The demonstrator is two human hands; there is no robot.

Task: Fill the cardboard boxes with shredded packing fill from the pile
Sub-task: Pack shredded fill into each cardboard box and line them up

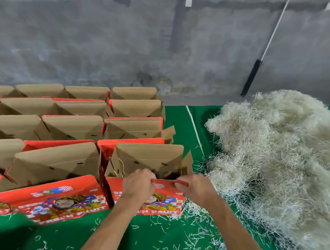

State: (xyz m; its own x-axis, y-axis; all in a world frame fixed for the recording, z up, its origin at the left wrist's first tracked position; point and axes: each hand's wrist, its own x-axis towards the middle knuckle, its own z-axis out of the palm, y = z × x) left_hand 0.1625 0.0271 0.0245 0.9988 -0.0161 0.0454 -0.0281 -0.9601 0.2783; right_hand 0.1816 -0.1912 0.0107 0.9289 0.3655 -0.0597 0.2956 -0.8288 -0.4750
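Several open red cardboard fruit boxes stand in rows on the green floor, brown flaps raised. The nearest right box has a printed red front panel. My left hand and my right hand both grip the top edge of that front panel, a short gap between them. A big pale pile of shredded packing fill lies to the right of the boxes, close to my right forearm. The inside of the held box is dark; I cannot tell what it contains.
Loose shreds litter the green mat around my arms. A grey concrete wall rises behind the boxes. A white pole with a black grip leans against the wall above the pile. More boxes fill the left side.
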